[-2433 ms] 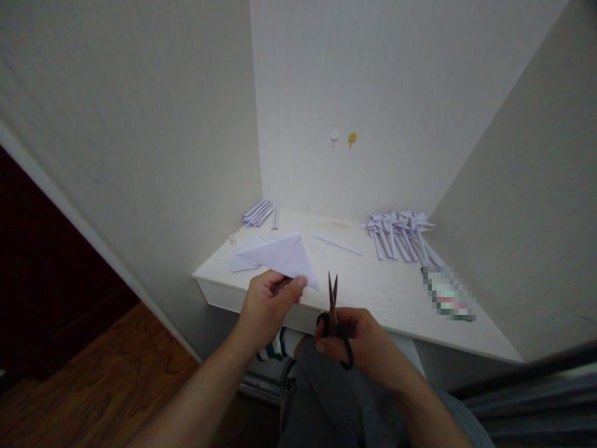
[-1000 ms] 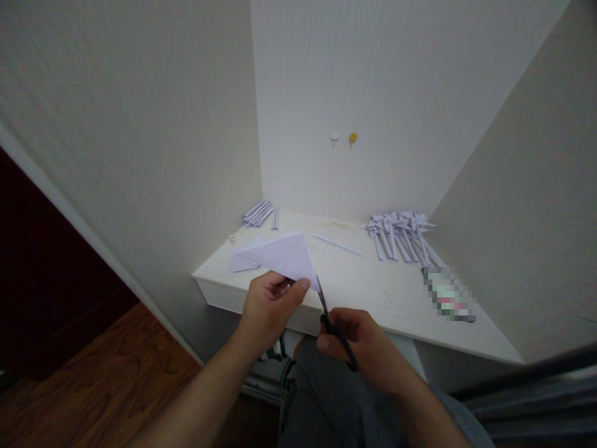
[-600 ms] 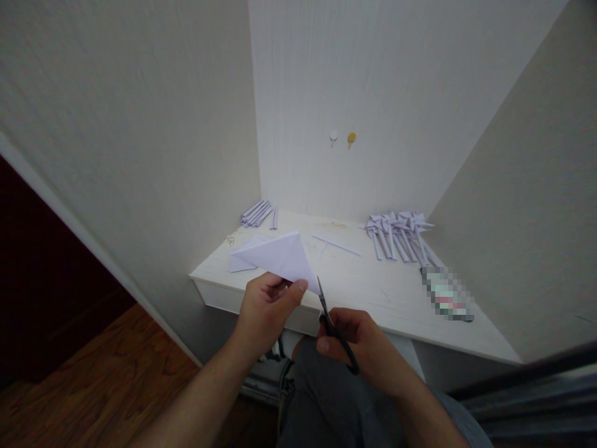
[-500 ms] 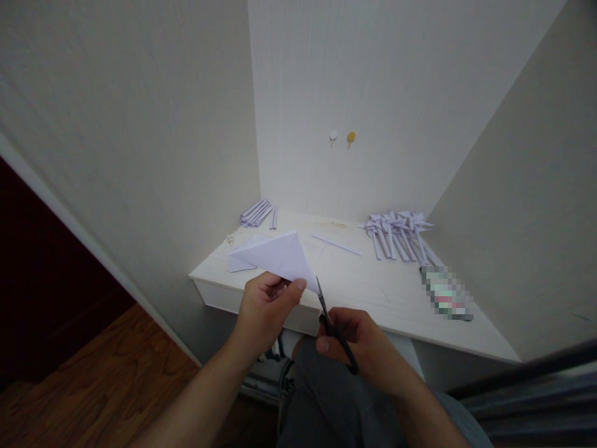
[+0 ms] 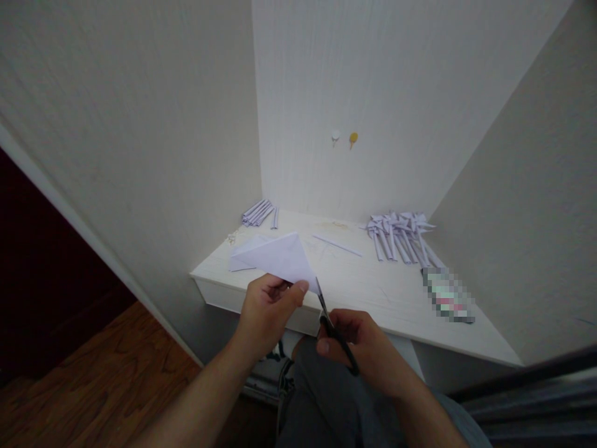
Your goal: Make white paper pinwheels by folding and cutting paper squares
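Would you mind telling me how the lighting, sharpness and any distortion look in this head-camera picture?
Head view: dim, soft light, no glare; the floor and doorway at left fall dark. Wide-angle lens bends the walls outward. The left hand with the folded paper and the right hand with the scissors are fairly sharp. A patch on the table is pixelated.

the folded white paper triangle [image 5: 280, 258] is in the left hand [image 5: 265, 311], above the white wooden table [image 5: 368, 289]. the black metal scissors [image 5: 333, 330] are in the right hand [image 5: 361, 345], just right of the paper. a pile of folded paper sticks [image 5: 401, 236] lies far back on the right, and a small bunch of rolled paper strips [image 5: 259, 213] far back on the left.
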Motion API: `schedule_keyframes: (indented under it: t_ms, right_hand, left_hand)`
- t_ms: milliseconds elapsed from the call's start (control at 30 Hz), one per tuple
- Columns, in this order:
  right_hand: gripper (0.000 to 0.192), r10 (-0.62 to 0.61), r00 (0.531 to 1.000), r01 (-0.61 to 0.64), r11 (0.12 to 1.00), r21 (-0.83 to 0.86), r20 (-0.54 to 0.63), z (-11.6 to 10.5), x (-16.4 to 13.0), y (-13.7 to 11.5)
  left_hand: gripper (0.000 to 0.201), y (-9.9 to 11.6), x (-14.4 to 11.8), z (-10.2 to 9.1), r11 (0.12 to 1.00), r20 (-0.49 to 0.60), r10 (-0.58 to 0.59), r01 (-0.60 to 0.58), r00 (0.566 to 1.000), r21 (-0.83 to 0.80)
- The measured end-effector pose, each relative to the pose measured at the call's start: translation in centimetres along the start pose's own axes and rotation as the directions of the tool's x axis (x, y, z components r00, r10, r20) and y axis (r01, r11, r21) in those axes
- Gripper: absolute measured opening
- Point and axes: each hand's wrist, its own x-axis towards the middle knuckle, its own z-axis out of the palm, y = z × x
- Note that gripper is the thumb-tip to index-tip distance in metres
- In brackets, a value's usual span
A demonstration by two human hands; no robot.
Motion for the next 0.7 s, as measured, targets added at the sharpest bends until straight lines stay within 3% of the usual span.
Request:
schedule_keyframes:
  t_ms: [700]
  right_hand:
    - [0.038, -0.022, 0.997, 0.023, 1.0, -0.011, 0.075, -0.31, -0.05, 0.35]
  left_hand:
    - [0.025, -0.41, 0.2, -0.33, 0.998, 0.041, -0.054, 0.053, 0.998, 0.013]
